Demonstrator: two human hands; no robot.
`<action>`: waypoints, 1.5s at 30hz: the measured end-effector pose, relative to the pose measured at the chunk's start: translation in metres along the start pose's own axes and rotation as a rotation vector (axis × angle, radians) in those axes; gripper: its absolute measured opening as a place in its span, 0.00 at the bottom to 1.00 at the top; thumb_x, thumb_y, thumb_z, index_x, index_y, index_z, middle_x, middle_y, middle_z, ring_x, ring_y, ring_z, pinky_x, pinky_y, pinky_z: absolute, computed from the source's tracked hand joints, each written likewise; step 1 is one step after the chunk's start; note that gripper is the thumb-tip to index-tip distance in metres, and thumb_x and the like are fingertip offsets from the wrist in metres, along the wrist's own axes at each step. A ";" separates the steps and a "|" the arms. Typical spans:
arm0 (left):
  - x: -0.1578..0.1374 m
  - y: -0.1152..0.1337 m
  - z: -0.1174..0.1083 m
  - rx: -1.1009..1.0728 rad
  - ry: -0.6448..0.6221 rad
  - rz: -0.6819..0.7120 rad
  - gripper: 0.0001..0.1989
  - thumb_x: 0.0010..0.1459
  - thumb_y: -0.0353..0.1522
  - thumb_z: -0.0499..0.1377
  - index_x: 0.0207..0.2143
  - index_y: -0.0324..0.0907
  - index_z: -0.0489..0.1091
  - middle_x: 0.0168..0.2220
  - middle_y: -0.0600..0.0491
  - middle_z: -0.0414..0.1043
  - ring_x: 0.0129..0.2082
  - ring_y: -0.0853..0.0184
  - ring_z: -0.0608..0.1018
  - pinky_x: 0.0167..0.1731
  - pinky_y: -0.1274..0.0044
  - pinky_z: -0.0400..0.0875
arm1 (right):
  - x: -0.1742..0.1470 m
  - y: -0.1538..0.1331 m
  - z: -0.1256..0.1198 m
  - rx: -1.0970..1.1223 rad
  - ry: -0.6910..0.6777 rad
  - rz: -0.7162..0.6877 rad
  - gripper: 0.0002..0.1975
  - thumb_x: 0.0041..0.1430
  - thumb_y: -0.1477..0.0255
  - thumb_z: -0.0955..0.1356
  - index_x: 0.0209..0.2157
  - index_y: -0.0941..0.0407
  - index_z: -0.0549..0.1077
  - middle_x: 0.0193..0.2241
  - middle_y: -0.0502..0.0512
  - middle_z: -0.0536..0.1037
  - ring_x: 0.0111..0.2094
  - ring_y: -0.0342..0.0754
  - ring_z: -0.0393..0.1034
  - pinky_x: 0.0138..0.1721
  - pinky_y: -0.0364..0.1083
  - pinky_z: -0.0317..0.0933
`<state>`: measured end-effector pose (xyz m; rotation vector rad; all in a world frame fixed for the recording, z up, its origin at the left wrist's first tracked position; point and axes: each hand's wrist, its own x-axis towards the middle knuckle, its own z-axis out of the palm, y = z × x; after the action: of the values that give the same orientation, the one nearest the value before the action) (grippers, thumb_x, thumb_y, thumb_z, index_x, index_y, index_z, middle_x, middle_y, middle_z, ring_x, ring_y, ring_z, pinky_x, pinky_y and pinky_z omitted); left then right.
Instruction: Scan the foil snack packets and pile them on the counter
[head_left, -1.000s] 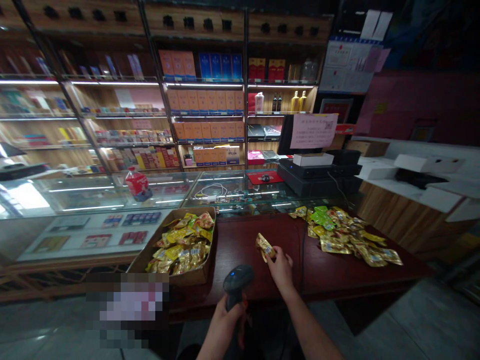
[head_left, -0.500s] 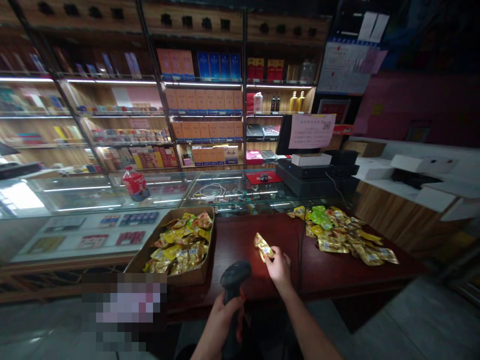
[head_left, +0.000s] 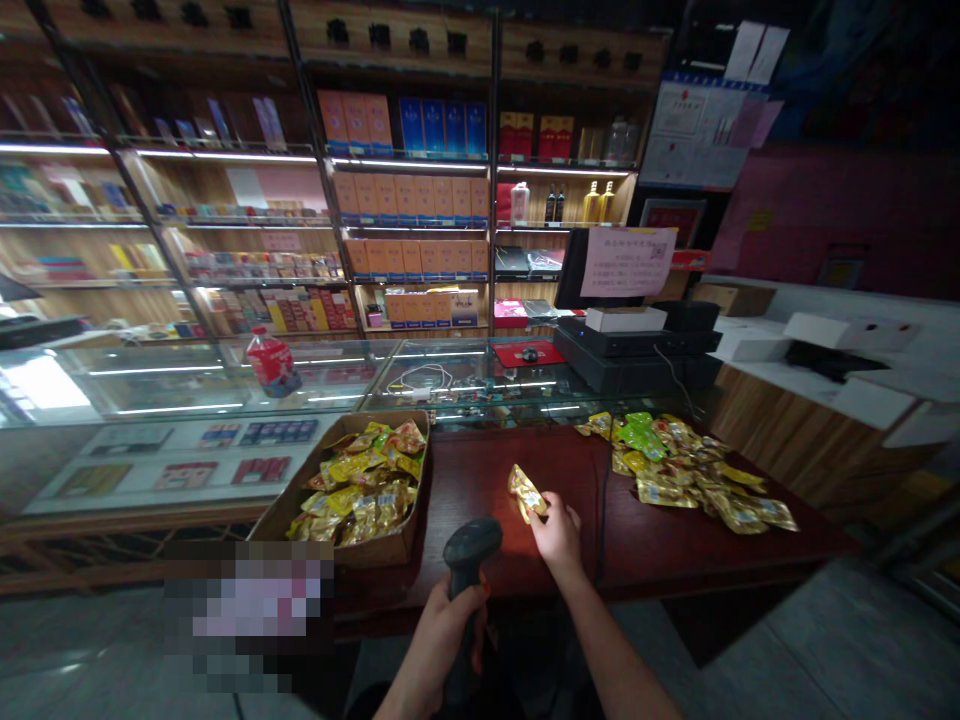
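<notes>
My left hand is wrapped round the handle of a dark barcode scanner, whose head is up in front of the table's near edge. Over the dark red table, my right hand pinches a small gold snack packet by its lower right end. To the left, an open cardboard box holds many gold and yellow packets. On the right of the table lies a loose heap of similar packets, with a green one among them.
Behind the table runs a glass display counter with a red-labelled bottle and a white cable. A mouse and a monitor with a paper sign stand further right. A thin dark cord crosses the table.
The view has shifted very slightly. Both hands keep their hold, and the scanner and packet stay almost in the same place.
</notes>
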<state>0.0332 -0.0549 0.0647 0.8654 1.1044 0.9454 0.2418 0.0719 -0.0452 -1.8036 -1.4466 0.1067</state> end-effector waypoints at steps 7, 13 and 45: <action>0.006 0.000 0.004 -0.016 -0.021 0.010 0.15 0.50 0.42 0.64 0.32 0.42 0.65 0.15 0.62 0.65 0.09 0.74 0.64 0.09 0.82 0.59 | -0.001 -0.001 -0.002 0.048 -0.006 -0.010 0.14 0.63 0.64 0.67 0.46 0.56 0.74 0.35 0.52 0.83 0.39 0.51 0.78 0.56 0.56 0.58; 0.025 0.001 0.016 -0.011 0.007 -0.015 0.14 0.49 0.41 0.63 0.33 0.43 0.65 0.14 0.63 0.64 0.08 0.73 0.63 0.08 0.82 0.58 | -0.002 -0.004 -0.007 0.092 -0.024 -0.015 0.16 0.58 0.65 0.65 0.47 0.56 0.71 0.35 0.56 0.85 0.39 0.53 0.79 0.54 0.53 0.56; 0.068 -0.019 -0.038 0.157 0.121 0.178 0.13 0.53 0.41 0.61 0.29 0.44 0.63 0.11 0.63 0.61 0.08 0.73 0.63 0.10 0.82 0.54 | 0.002 -0.001 -0.020 0.416 -0.069 0.210 0.20 0.58 0.60 0.67 0.49 0.55 0.71 0.38 0.60 0.84 0.40 0.57 0.80 0.41 0.51 0.69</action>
<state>0.0116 0.0047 0.0161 1.0591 1.2329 1.0804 0.2521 0.0629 -0.0303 -1.6086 -1.1713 0.5418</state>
